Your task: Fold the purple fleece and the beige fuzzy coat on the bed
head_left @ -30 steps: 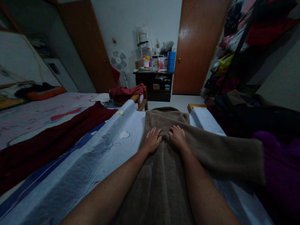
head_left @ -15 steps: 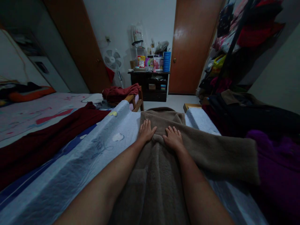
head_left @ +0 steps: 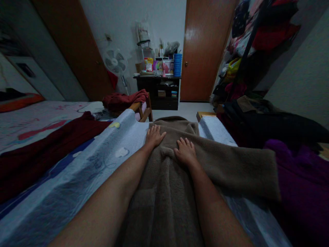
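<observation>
Pale bedding supports our brown garment; we rest our left hand and right hand, loosely spread, toward its far end, seemingly holding it flat.

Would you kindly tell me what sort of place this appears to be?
Most likely a bedroom in a home: there is a pink patterned bed cover on the left, a standing fan further back, and a brown fleecy garment spread out in front.

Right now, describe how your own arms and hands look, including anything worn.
The bare left hand and bare right hand wear no visible glove, ring, watch or bracelet. The left forearm and right forearm show no sleeve; dim light hides finer detail.
</observation>
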The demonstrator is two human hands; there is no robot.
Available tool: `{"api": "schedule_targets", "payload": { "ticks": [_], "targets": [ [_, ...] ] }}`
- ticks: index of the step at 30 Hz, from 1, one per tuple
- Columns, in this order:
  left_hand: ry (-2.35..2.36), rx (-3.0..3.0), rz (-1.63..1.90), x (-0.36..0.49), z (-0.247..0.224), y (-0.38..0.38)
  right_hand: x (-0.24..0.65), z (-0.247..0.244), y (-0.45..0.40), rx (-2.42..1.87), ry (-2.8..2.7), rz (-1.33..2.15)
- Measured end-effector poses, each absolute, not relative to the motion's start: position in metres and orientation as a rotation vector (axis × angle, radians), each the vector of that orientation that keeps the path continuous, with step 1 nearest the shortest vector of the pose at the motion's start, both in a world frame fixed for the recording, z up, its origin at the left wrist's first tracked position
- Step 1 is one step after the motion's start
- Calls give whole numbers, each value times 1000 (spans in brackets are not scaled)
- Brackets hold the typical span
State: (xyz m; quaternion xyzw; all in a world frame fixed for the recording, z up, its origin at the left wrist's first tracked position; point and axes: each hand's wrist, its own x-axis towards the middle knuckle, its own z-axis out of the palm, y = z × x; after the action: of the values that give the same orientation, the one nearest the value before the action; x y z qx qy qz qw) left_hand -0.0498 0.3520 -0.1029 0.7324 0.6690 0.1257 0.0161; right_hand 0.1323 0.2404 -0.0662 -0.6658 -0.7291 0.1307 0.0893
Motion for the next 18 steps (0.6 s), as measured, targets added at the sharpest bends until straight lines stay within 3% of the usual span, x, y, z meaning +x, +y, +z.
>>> {"api": "schedule_targets", "payload": {
  "ticks": [13,18],
  "targets": [
    [2209,2289,316,-42,-106,360,130,-66,239,-2021,-2161,360],
    [2037,2402,319,-31,-109,337,129,-66,238,-2015,-2156,347]
  ]
}}
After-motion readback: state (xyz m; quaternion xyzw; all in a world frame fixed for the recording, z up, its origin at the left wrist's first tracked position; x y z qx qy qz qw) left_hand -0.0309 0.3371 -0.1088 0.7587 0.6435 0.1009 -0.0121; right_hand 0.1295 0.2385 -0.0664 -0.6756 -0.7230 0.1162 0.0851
